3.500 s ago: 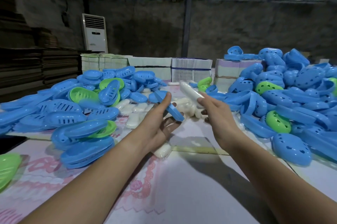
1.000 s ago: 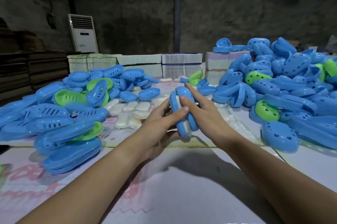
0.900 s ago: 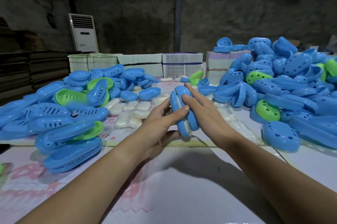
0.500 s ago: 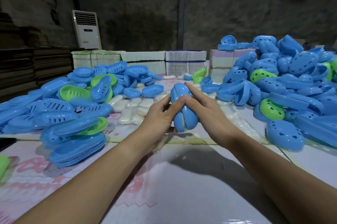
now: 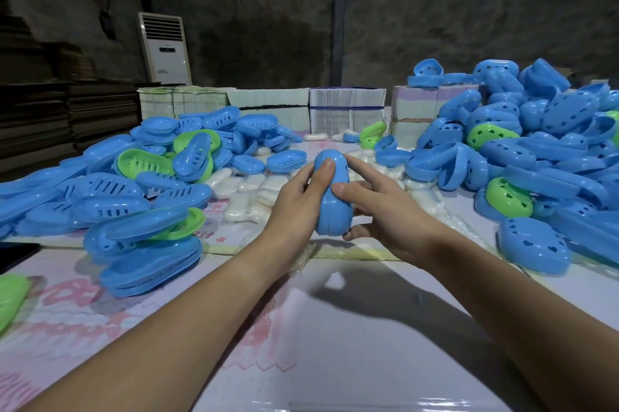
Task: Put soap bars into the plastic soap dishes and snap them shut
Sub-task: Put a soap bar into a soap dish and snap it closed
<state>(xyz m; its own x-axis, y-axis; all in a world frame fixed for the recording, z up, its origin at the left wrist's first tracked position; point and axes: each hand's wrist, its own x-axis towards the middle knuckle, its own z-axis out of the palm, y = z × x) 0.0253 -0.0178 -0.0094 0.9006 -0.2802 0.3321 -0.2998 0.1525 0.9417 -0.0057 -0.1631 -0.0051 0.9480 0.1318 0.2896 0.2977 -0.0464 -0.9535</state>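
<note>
Here, at frame centre, my left hand (image 5: 294, 207) wraps its grip round the closed blue soap dish (image 5: 331, 194), held on end above the surface (image 5: 335, 328); my right hand (image 5: 378, 207) pinches its other side, fingers curled.

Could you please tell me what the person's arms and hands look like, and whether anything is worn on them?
Both forearms are bare to the frame's edge: no sleeves show. The left hand and right hand wear no gloves, rings, watch or bracelet. Fingernails are short and unpainted.

soap bar: hidden inside closed blue dish (image 5: 332, 192) | right pile (image 5: 536, 150): cut off by edge
</note>
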